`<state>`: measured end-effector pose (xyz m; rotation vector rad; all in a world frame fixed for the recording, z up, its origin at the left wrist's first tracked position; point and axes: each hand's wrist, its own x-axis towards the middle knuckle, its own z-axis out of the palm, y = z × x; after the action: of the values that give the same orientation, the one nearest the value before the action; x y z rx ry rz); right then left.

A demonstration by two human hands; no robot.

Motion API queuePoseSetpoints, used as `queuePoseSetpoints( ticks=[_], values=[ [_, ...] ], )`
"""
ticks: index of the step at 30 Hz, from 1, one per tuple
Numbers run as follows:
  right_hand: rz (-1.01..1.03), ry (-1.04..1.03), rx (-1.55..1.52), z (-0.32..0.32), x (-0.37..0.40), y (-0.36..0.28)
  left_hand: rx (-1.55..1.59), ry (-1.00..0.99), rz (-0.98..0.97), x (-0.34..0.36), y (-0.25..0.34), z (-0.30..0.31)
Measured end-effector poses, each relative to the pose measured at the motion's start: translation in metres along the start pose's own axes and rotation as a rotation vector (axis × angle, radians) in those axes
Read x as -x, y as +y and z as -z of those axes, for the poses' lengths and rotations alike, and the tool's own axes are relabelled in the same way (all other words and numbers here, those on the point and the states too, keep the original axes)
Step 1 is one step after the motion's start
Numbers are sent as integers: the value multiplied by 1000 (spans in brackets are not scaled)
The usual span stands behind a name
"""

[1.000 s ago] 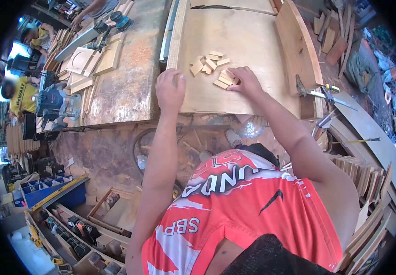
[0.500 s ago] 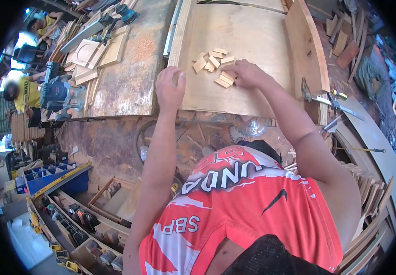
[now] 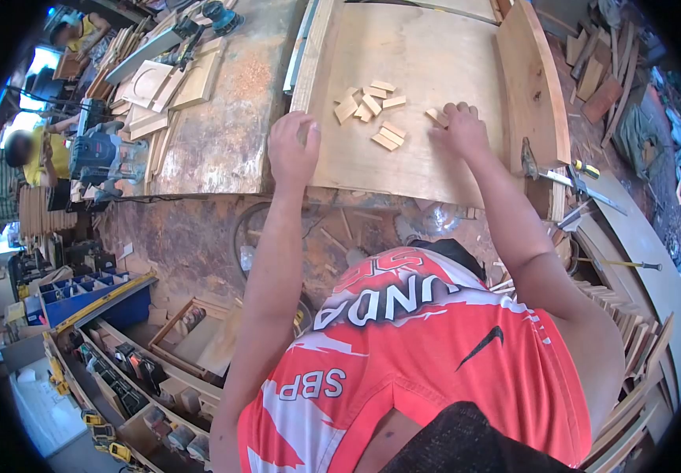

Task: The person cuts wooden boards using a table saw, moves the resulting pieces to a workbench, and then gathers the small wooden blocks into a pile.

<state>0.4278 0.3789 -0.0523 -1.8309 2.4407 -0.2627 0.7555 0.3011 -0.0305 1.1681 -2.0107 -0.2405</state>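
My right hand (image 3: 464, 132) is over the plywood panel (image 3: 419, 59), its fingertips closed on a small wooden block (image 3: 436, 117). To its left, two or so blocks (image 3: 388, 135) lie side by side on the panel. Farther up is a loose heap of several more small blocks (image 3: 368, 101), some leaning on others. My left hand (image 3: 291, 150) rests at the near end of a long wooden rail (image 3: 313, 67), thumb apart from the fingers and nothing visible between them.
An upright board (image 3: 531, 87) stands along the panel's right side, with a clamp (image 3: 565, 180) at its near end. On the left bench lie sawdust (image 3: 246, 79), a blue router (image 3: 104, 154) and wood pieces (image 3: 198, 79). Another person (image 3: 37, 154) is at far left.
My right hand has moved right, away from the paired blocks, carrying one small block. My left hand stays by the rail.
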Motion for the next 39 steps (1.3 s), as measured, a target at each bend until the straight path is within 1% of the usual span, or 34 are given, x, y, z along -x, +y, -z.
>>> queuePoseSetpoints(
  ticks=[1,3,4,5,7,8,10,11,13,14,16,20,23,25,26,28,29,31,32,33,34,35,36,37,39],
  values=[
    [0,-1,1,-1,1,-4,7,0,3,0,0,0],
    [296,243,-87,-5,3,-20,14,2,6,-1,2,0],
    [319,166,-191,-11,2,-32,12,13,-7,-1,4,1],
    [318,165,-190,-15,1,-44,10,24,-21,-1,5,2],
    [244,-243,-437,-20,0,-60,21,24,-26,0,4,2],
    [243,-243,-437,-20,-2,-62,32,27,-31,-1,4,3],
    [66,-351,-560,-17,-7,-65,47,27,-23,-2,4,4],
    [66,-349,-557,-17,-7,-64,62,27,-13,-1,4,4],
    [36,-262,-605,-18,-5,-57,74,29,-4,0,3,4],
    [34,-257,-601,-17,-3,-50,82,35,3,-2,3,4],
    [170,-12,-448,-15,9,-30,92,42,-2,-2,2,3],
    [96,-25,-353,-5,44,-9,100,38,10,-1,3,1],
    [110,-15,-286,-13,57,-1,85,33,-1,-1,3,2],
    [122,115,-332,-15,58,2,89,30,-11,-2,3,2],
    [119,115,-334,-15,55,5,92,29,-18,-1,4,2],
    [83,361,-336,-17,41,12,85,25,-23,-1,4,3],
    [82,359,-340,-15,35,11,77,27,-28,-1,4,3],
    [90,284,-367,-13,19,3,78,26,-30,-2,4,3],
    [115,210,-509,-24,11,-7,84,22,-30,-1,4,3],
    [94,-41,-576,-7,14,-33,81,20,-30,-1,4,3],
    [244,-82,-564,-17,15,-49,70,22,-32,-1,5,3],
    [333,-110,-483,-10,22,-71,60,26,-37,-1,6,3],
    [449,-56,-420,-24,25,-81,61,25,-41,-2,5,2],
    [446,-53,-420,-33,20,-83,73,23,-31,-2,4,2],
    [287,-143,-463,-34,5,-86,87,23,-30,-3,3,1]
  ],
)
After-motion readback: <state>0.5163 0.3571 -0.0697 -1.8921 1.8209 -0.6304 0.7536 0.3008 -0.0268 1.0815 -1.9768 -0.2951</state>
